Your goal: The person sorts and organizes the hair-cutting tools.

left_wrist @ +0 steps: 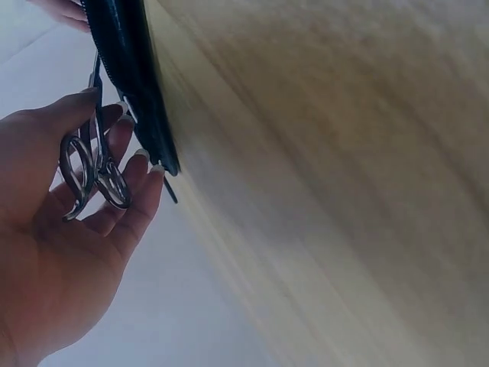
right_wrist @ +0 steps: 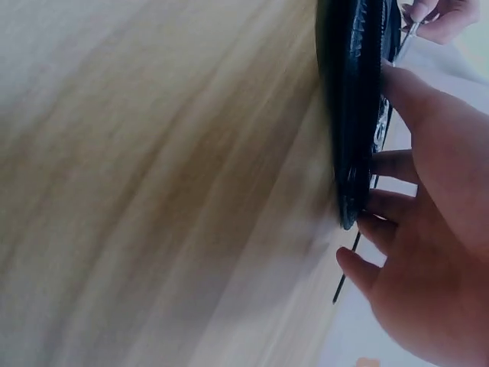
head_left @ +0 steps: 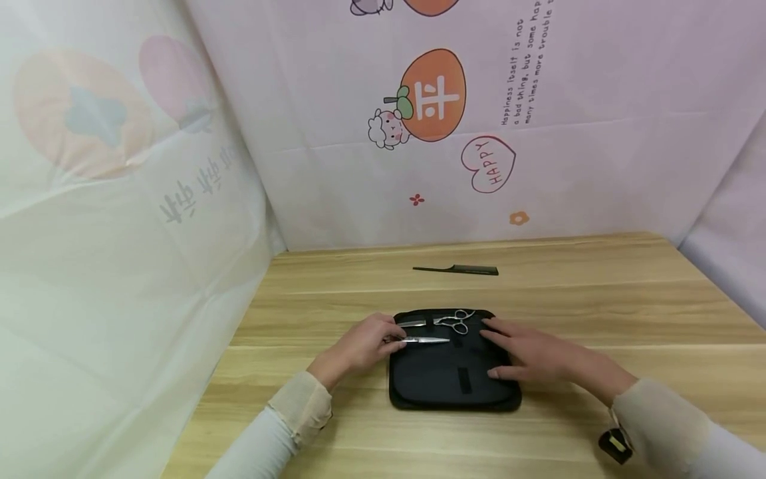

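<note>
A flat black zip case [head_left: 421, 382] lies on the wooden table. At its left side my left hand [head_left: 372, 340] pinches a pair of silver scissors [head_left: 427, 340], whose blades point right across the case. The left wrist view shows the scissors' finger rings [left_wrist: 114, 186] hanging within the curl of that hand. Another pair of silver scissors [head_left: 459, 326] lies near the case's far edge, under a small black strap. With fingers spread, my right hand [head_left: 541, 354] rests on the right side of the case. Its fingertips touch the case edge in the right wrist view.
Beyond the case, a black tail comb [head_left: 475, 269] lies on the table [head_left: 616, 293]. A second black strap [head_left: 465, 380] sits on the near half of the case. Printed white cloth [head_left: 335, 193] hangs behind the table and along its left side.
</note>
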`<state>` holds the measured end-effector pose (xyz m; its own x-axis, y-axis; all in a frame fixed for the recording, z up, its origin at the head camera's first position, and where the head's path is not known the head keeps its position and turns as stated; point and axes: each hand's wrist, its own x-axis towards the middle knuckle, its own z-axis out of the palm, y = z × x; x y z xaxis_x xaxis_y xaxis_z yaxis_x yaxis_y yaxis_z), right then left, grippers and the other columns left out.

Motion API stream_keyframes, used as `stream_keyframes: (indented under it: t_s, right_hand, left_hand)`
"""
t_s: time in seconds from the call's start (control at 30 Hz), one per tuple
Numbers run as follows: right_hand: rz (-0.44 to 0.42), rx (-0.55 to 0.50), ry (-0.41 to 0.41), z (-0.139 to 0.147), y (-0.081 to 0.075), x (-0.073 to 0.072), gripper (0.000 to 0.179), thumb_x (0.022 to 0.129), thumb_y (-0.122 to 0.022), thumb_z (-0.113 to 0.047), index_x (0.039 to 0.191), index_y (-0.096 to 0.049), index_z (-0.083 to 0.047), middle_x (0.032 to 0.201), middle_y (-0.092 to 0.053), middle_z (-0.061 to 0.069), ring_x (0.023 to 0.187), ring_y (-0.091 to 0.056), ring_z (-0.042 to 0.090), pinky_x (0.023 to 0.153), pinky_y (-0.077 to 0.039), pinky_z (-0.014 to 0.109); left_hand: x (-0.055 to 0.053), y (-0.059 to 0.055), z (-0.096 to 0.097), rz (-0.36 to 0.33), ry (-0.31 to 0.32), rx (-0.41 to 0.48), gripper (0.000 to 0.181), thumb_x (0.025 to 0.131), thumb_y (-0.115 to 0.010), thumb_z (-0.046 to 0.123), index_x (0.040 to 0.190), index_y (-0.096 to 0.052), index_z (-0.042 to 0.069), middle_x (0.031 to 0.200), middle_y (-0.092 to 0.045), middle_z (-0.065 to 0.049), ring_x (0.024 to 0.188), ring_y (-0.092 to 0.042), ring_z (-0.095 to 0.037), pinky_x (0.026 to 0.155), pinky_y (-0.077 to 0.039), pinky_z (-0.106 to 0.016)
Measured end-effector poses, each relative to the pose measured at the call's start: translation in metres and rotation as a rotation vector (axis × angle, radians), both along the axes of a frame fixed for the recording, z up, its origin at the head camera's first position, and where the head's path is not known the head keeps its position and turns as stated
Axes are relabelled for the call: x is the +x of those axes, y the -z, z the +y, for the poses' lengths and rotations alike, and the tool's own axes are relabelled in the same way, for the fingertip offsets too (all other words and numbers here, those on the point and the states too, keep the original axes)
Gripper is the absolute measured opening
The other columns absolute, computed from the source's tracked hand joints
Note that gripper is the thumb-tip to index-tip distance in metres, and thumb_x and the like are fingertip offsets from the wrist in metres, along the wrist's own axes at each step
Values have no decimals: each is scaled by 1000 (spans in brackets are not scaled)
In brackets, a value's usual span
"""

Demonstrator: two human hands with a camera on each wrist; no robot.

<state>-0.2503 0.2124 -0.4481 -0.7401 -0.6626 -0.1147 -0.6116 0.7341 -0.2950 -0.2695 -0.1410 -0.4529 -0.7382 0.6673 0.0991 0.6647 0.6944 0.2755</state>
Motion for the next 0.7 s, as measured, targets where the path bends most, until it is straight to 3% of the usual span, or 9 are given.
stream_keyframes:
  t_s: [0.27, 0.4, 0.7]
  right_hand:
    - [-157, 26, 49, -2, -1, 0, 98, 91, -63, -68, 159, -33, -4, 168, -17, 21, 150, -27, 44, 114, -32, 61]
    - [-181, 27, 44, -4, -4, 3, 99, 91, -63, -67, 159, -32, -3, 168, -15, 22, 150, -25, 46, 114, -31, 62]
    - [-202, 52, 46, -8, -9, 3, 97, 93, -65, -63, 159, -31, -1, 168, -14, 22, 151, -23, 46, 115, -30, 62]
  left_hand:
    - [-2, 4, -1, 8, -24, -17, 21, 102, -67, 27, 116, -79, 17, 106, -71, 4, 97, -64, -10, 85, -53, -30]
    - [-2, 5, 1, 10, -27, -30, 21, 101, -67, 27, 116, -79, 19, 107, -71, 6, 98, -64, -10, 86, -54, -31]
    - [-6, 10, 10, 99, 5, -56, 19, 100, -69, 27, 114, -80, 21, 102, -67, 8, 102, -62, -15, 89, -52, -31]
